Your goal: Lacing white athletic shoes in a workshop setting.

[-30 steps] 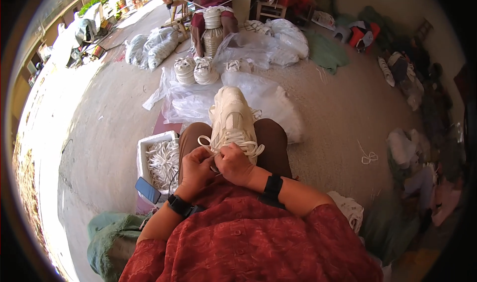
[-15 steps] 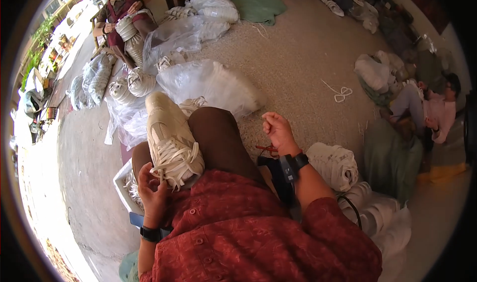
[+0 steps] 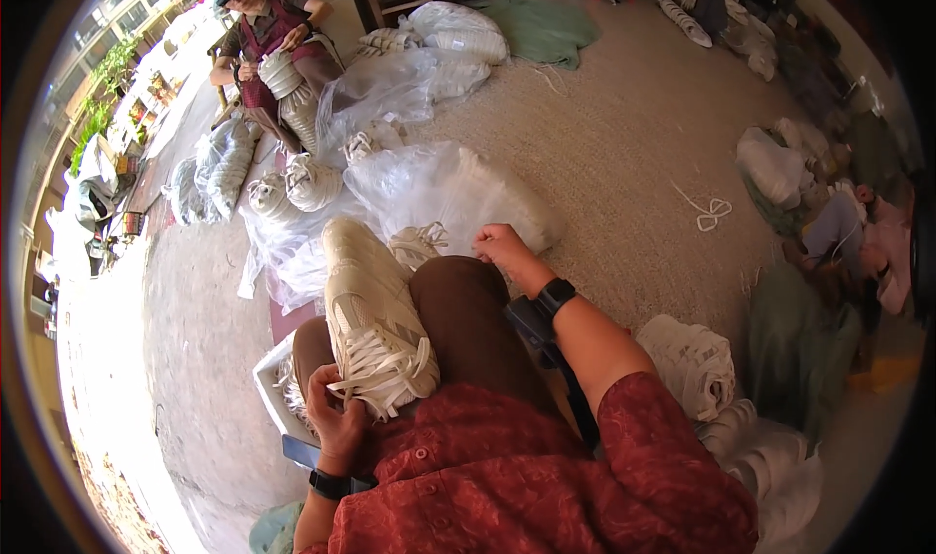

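Note:
A cream lace-up sneaker point(image 3: 375, 310) lies across my lap, toe pointing away, its loose laces bunched at the near end. At that end's left edge, the fingers of my left hand point(image 3: 339, 413) pinch a white shoelace point(image 3: 343, 386). My right hand point(image 3: 507, 250) hovers by my right knee, apart from the sneaker, with fingers closed; whatever is in them is hidden or too small to name. Beyond the sneaker, a second cream shoe point(image 3: 416, 244) with laces shows partly behind my knee.
A white box point(image 3: 265, 383) of laces stands beside my left thigh. Ahead lie clear plastic bags point(image 3: 458, 188) and rolled shoe bundles point(image 3: 312, 183). More bundles point(image 3: 687, 364) sit at my right. One person point(image 3: 263, 42) works at the far left, another point(image 3: 882, 252) at the right.
The whole view has shifted, so the scene sits lower and farther right. My right hand has moved left and away, toward my knee. My left hand stays at the sneaker's near end.

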The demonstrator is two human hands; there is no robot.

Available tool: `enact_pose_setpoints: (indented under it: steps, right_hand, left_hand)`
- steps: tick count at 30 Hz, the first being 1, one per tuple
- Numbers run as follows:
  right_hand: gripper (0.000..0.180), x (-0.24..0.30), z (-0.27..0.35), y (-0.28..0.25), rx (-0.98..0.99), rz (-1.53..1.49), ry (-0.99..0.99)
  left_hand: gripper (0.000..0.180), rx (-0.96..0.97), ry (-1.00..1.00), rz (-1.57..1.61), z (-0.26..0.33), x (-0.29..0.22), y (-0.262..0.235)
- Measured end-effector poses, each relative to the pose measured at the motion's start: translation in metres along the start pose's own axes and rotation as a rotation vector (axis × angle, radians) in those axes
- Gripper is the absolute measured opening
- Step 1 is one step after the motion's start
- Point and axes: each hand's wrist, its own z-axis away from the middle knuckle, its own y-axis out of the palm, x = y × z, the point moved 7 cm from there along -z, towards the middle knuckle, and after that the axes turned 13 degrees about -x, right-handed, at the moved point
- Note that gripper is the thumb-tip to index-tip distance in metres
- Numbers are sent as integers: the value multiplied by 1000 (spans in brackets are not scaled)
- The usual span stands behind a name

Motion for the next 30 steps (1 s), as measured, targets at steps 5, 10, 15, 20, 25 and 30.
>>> enact_pose_setpoints:
  steps: [5, 10, 15, 20, 25, 30]
  right_hand:
    - [12, 12, -46, 90, 330, 669, -305]
    - [20, -9, -83, 138, 558, 968, -411]
    - [40, -32, -131, 161, 572, 1140, -281]
    - [53, -68, -160, 183, 597, 1170, -324]
    - [64, -92, -153, 190, 643, 1201, -296]
    - [60, -35, -153, 167, 391, 937, -290]
  left_hand:
    - [44, 110, 335, -241, -8, -19, 7]
    - [50, 240, 345, -219, -14, -13, 7]
    - [49, 317, 310, -161, -18, 0, 9]
    - [45, 342, 293, -105, -24, 6, 9]
    - [48, 374, 351, -117, -29, 5, 11]
    - [47, 342, 394, -97, -27, 3, 12]
